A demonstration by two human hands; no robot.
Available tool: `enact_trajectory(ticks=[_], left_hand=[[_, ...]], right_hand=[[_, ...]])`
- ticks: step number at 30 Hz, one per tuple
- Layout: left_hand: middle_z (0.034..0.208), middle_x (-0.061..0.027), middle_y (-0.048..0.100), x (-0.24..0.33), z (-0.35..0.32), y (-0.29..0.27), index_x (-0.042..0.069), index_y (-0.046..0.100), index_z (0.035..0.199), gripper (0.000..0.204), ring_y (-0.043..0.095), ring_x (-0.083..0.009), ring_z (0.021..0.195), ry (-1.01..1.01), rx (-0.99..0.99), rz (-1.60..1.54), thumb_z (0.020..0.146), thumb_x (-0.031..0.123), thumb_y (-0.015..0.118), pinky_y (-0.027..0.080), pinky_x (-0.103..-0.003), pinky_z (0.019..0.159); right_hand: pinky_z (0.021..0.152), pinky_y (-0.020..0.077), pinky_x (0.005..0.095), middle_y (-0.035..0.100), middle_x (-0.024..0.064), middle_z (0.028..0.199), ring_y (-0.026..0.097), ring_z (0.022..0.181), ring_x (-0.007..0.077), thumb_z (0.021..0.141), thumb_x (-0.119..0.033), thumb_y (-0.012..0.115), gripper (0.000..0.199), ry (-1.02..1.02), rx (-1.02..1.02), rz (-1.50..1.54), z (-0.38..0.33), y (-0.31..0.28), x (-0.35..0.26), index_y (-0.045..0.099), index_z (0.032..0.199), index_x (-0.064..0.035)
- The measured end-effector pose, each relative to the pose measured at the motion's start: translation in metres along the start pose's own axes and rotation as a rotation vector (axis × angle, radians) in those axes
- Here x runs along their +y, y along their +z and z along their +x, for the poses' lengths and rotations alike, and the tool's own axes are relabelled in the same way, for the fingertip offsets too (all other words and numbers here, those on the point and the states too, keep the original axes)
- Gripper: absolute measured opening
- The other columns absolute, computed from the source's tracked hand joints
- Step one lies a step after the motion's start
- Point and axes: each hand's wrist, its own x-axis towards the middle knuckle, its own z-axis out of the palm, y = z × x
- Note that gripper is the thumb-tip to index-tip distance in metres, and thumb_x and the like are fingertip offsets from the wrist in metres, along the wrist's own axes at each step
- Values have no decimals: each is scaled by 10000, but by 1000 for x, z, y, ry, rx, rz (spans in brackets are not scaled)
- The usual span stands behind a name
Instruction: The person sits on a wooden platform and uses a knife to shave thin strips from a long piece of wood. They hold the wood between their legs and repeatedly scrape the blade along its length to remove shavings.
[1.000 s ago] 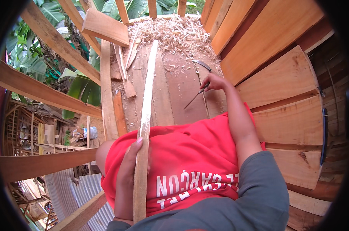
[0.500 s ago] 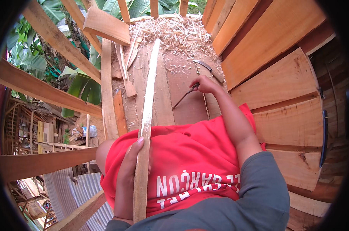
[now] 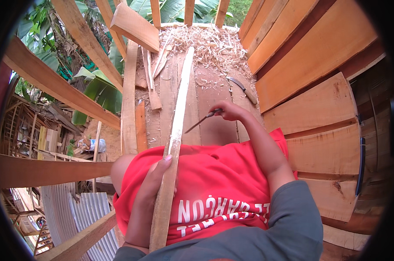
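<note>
A long wooden stick (image 3: 181,108) slants up from my lap, its far part shaved pale and its near part rough and brown. My left hand (image 3: 159,172) is wrapped round the brown part, thumb lying along it. To the right of the stick, my right hand (image 3: 226,111) grips a knife (image 3: 197,125) by its dark handle. Its narrow blade points down and left, the tip close beside the stick; in this view a small gap shows between them. Beyond my right hand, a curved knife (image 3: 245,91) with a wooden handle lies on the plank floor.
Curled shavings (image 3: 210,45) cover the far floor. Offcut strips (image 3: 152,87) lie left of the stick, near a wooden block (image 3: 135,27) against the slatted railing (image 3: 62,93). A plank wall (image 3: 310,100) stands close on the right. Corrugated sheets (image 3: 92,213) lie beyond the railing.
The knife has come closer to the stick, its blade lying flatter than before. My left hand keeps its hold. The whole view has shifted slightly.
</note>
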Motion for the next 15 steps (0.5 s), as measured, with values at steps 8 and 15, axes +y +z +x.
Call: enact_trajectory(ticks=[8, 15], left_hand=[[681, -26, 566, 2, -5, -5, 53, 593, 1014, 422, 558, -117, 502, -12, -36, 33, 971, 472, 593, 450, -243, 439], [676, -38, 563, 2, 1, -12, 57, 571, 1005, 412, 559, -123, 504, -12, -75, 20, 964, 466, 605, 467, -251, 432]], right_hand=[[732, 537, 462, 727, 153, 926, 697, 862, 374, 948, -186, 603, 254, 286, 570, -353, 42, 0, 6, 669, 1183, -114], [811, 533, 430, 718, 144, 1038, 679, 978, 339, 904, -46, 616, 309, -3, 127, -354, 54, 2, -10, 686, 1195, -122]])
